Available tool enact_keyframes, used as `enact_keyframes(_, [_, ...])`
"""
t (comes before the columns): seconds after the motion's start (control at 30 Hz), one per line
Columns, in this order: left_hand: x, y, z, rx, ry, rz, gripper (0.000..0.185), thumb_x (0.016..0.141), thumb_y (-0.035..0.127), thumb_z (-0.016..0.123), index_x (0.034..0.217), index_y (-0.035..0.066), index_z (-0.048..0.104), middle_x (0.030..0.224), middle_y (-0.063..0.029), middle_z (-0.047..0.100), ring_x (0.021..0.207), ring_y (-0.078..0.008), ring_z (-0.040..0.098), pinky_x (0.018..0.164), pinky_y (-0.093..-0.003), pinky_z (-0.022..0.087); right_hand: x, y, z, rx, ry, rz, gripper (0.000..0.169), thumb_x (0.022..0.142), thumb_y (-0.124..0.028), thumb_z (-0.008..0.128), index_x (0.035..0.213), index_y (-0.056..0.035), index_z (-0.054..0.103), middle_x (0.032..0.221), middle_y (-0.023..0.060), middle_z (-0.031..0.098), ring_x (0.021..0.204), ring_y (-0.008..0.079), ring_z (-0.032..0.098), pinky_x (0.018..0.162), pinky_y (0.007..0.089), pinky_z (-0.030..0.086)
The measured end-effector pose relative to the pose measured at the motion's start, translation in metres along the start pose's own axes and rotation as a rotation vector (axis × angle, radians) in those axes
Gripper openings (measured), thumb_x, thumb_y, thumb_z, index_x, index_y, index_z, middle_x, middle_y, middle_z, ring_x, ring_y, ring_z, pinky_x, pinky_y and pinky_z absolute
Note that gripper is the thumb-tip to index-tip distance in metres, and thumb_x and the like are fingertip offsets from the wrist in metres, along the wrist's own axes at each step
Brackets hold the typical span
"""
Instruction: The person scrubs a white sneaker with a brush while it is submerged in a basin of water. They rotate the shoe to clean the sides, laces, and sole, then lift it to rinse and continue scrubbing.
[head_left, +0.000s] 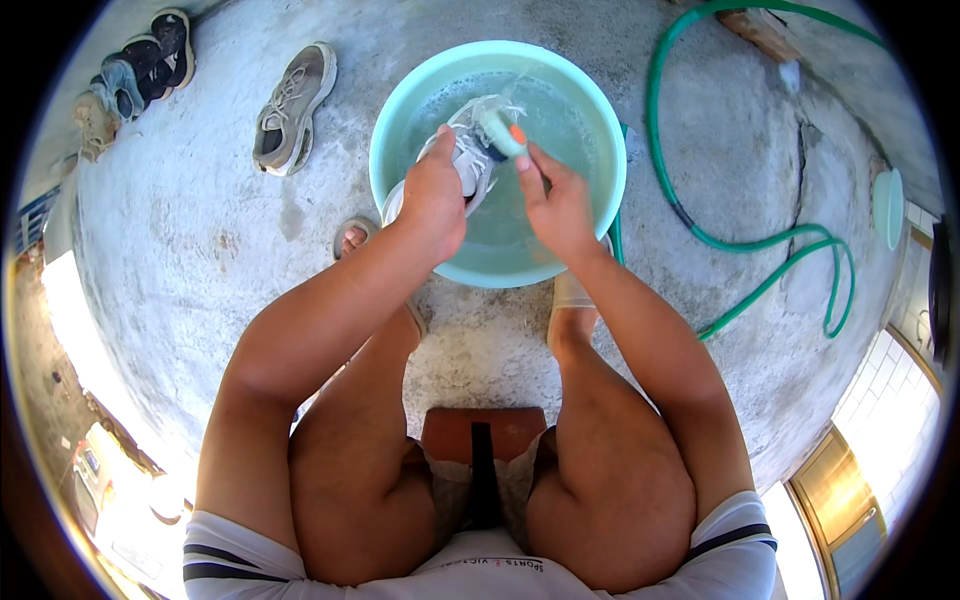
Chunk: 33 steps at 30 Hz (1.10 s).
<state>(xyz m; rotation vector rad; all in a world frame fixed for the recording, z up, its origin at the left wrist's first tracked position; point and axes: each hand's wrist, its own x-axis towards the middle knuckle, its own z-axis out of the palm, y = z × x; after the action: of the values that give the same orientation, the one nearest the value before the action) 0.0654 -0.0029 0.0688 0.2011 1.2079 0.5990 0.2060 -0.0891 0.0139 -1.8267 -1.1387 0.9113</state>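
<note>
A light blue-green plastic basin (547, 225) holding cloudy, slightly foamy water stands on the concrete in front of me. Over its left part, my left hand (439, 195) grips a wet grey-and-white lace-up sneaker (471, 171), tilted with its laces facing up. My right hand (559, 199) holds a pale green scrubbing brush (499, 131) with an orange spot on its handle. The brush is at the laces and tongue, and its bristles are blurred and partly hidden. Water splashes around the brush head.
A dirty grey sneaker (292, 112) lies on the concrete left of the basin. Several shoes (142, 71) line the wall at upper left. A green hose (656, 112) curls on the right, near a brick (757, 34) and a small green basin (887, 208). My feet flank the large basin.
</note>
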Motion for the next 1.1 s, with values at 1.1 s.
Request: enact_keyframes(1.1, [-0.021, 0.003, 0.003, 0.11, 0.17, 0.127, 0.05, 0.101, 0.032, 0.071, 0.131, -0.004, 0.055, 0.124, -0.0143, 0.069, 0.108, -0.0228, 0.071, 0.091, -0.0373, 0.059, 0.005, -0.015, -0.016, -0.033, 0.054, 0.041, 0.049, 0.1, -0.034, 0.066, 0.124, 0.0087, 0.067, 0.104, 0.031, 0.072, 0.095, 0.045, 0.072, 0.084, 0.0466, 0.056])
